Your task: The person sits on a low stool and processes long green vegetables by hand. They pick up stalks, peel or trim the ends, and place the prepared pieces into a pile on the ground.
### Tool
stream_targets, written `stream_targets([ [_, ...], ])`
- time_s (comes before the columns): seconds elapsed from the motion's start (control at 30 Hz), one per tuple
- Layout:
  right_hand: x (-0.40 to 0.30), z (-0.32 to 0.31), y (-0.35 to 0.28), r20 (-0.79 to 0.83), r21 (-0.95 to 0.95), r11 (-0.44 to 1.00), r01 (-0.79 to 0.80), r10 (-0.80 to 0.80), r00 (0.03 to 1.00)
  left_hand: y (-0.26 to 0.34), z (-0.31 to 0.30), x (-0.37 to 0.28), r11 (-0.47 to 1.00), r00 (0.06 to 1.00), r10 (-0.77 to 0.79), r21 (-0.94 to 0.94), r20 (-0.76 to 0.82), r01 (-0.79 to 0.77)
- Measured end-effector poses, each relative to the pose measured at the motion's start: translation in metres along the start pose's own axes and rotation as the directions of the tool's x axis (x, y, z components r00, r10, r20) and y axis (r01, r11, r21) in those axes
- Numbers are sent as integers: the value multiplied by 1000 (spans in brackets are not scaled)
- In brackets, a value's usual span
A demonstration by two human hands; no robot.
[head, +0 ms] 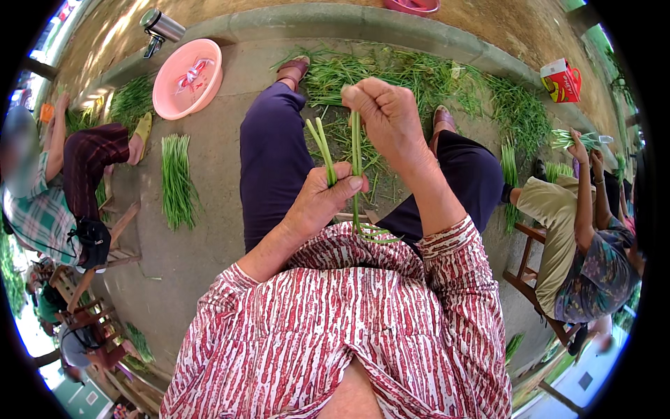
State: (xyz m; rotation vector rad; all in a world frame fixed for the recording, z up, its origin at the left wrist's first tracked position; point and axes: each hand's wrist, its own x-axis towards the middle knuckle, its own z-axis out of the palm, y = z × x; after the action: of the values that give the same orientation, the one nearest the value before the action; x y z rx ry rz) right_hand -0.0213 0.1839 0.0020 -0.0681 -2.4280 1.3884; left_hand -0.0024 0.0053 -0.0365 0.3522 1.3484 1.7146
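Observation:
My left hand (pixel 330 193) is closed around a few slim green vegetable stalks (pixel 323 146), whose pale ends fan out above the thumb. Just above and to the right, my right hand (pixel 390 118) pinches the upper ends of two or so stalks (pixel 357 144). These same stalks pass down through my left fingers, and their thin tips droop in front of my striped shirt. The right fingertips hide the stalks' top ends. Beyond my hands, a loose heap of green stalks (pixel 387 73) is spread on the concrete floor between and past my feet.
A neat stalk bundle (pixel 177 178) lies left, below a pink basin (pixel 210 97) and a steel flask (pixel 167 27). Another bundle (pixel 509 170) lies right. A red carton (pixel 562 84) sits by the kerb (pixel 324 22). Seated people (pixel 36 214) flank me; the right one holds stalks (pixel 568 139).

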Motion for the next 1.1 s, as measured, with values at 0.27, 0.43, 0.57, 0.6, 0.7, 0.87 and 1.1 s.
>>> stream_targets([
  [0.27,-13,-2,5,131,423,850,-312,284,950,-2,-5,1,994,999,-8,-108,-36,4],
  [0.43,-34,5,-7,297,397,842,-364,258,919,-6,-13,4,981,1000,-20,-191,23,24],
  [0.57,-34,8,-17,223,253,943,-218,162,961,-11,-14,5,961,997,-51,-270,60,66],
  [0.6,-33,9,-19,203,213,965,-154,110,973,-12,-15,5,955,996,-57,-288,72,76],
  [0.7,-32,11,-23,164,165,983,-76,48,985,-11,-15,5,970,997,-54,-232,56,66],
  [0.87,-31,12,-25,163,157,985,-71,45,986,-10,-14,5,987,999,31,-156,30,-26],
  [1.1,-31,17,-25,187,171,983,-69,36,982,-13,-14,3,972,999,48,-229,-20,-51],
])
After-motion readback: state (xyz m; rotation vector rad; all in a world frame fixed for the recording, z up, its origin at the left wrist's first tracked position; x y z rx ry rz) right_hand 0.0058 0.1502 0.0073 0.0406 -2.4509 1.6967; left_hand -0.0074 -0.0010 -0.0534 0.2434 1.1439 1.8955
